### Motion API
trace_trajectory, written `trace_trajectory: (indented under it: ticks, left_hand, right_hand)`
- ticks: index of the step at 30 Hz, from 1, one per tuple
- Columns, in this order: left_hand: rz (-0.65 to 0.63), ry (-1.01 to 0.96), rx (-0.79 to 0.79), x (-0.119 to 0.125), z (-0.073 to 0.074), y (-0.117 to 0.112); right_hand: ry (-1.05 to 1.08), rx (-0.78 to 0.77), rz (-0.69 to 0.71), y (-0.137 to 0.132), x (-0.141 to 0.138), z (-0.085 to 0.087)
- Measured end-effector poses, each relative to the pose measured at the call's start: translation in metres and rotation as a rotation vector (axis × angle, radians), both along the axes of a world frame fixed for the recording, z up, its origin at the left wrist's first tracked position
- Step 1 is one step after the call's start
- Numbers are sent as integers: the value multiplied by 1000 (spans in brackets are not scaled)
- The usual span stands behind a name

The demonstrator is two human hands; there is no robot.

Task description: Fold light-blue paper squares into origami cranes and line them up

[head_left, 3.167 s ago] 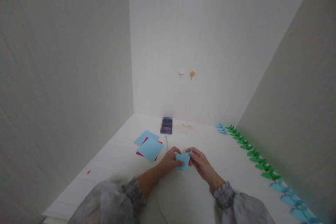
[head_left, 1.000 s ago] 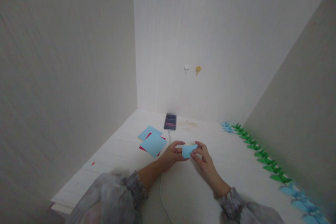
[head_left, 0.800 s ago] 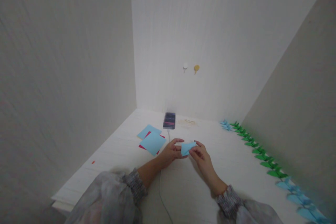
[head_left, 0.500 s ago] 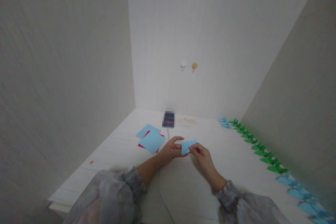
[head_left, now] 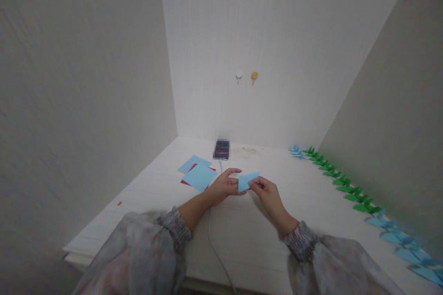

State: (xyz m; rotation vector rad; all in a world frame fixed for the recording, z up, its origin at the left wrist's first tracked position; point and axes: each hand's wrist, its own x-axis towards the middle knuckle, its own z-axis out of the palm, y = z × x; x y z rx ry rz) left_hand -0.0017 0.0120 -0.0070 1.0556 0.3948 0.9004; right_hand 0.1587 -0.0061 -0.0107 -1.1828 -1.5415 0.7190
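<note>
A small folded piece of light blue origami paper (head_left: 245,182) is held up between my two hands, just above the table. My right hand (head_left: 269,192) pinches its right side between thumb and fingers. At the paper's left edge is my left hand (head_left: 222,187), with fingers partly behind the paper and the index finger stretched out above it. Some of the left fingertips are hidden by the paper. To the left of that hand lie square sheets, a blue sheet (head_left: 200,177) over a red sheet (head_left: 186,182), and another blue sheet (head_left: 194,163) behind them.
Green folded paper figures (head_left: 349,190) line the table's right side, with blue folded figures (head_left: 403,239) nearer me and small blue figures (head_left: 296,151) at the back. A blurred-out phone (head_left: 222,149) with a cable (head_left: 216,253) lies near the back wall. A red scrap (head_left: 119,203) lies left.
The view has tilted down slightly, so everything sits a little higher. Both hands stay on the blue paper, whose fold has shifted slightly under the right fingers.
</note>
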Motion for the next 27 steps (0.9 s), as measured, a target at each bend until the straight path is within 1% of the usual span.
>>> trace_trajectory:
  ticks: [5,11,19,27]
  left_hand:
    - [43,4,17,2,0,-2]
    - [52,21,30,4,-1,-1]
    - [55,44,47,3,1,-3]
    - [129,151,82,6,-5,1]
  right_hand:
    - [3,26,-15,2,0,-2]
    - [-44,73,-54,5,2,-6]
    - [-88,84,-69,1,1,-3]
    - [-128,92,-82,-1,-1,2]
